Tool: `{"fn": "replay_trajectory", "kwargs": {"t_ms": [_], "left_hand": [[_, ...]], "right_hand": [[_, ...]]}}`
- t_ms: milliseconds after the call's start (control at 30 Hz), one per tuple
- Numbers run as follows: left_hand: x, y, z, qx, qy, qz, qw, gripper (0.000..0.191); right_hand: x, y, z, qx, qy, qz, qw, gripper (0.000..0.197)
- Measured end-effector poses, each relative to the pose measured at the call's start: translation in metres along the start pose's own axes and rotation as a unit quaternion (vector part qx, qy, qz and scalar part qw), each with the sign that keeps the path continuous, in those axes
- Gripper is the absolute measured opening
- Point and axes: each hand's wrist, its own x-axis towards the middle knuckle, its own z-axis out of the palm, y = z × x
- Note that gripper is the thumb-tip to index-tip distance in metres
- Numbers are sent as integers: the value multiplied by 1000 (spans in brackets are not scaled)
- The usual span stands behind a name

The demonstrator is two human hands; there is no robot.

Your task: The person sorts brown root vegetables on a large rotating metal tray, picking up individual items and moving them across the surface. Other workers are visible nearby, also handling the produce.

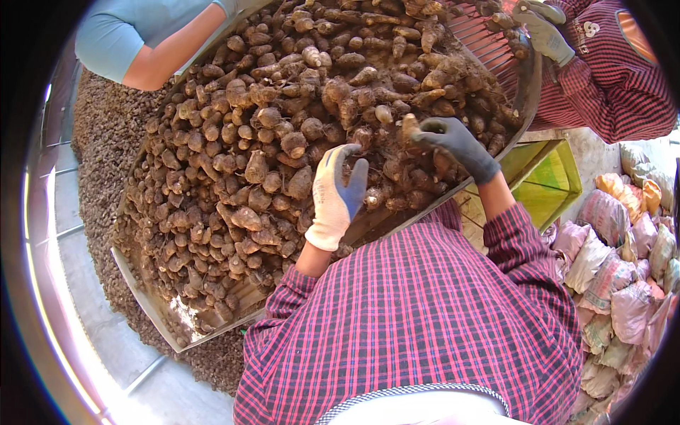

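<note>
Brown taro corms [260, 133] with hairy roots fill a wide sorting trough [146, 300] before me. My left hand [340, 194], in a cream and blue work glove, hovers over the pile, thumb and fingers apart, with nothing between them. To its right, my right hand [459, 146], in a dark grey glove, has thumb and fingertips closed on an elongated taro corm [410, 127]. More corms lie under and around both hands.
A co-worker in blue [154, 48] is at the upper left; another, in checked sleeves and grey gloves [547, 40], is by a metal bar grate [486, 42]. A yellow-green bin [550, 180] and stacked full sacks [605, 212] lie right, a large heap [101, 186] left.
</note>
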Motion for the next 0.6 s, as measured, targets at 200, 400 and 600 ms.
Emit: {"fn": "replay_trajectory", "kwargs": {"t_ms": [200, 400, 600], "left_hand": [[-6, -18, -6, -23, 22, -59, 998, 25], [-4, -24, -5, -30, -7, -64, 998, 26], [-6, -22, 4, -38, -34, -57, 997, 26]], "right_hand": [[-106, 5, -42, 259, 190, 15, 947, 43], [-235, 132, -161, -191, 401, 211, 871, 35], [-197, 52, -96, -406, 334, 60, 849, 52]]}}
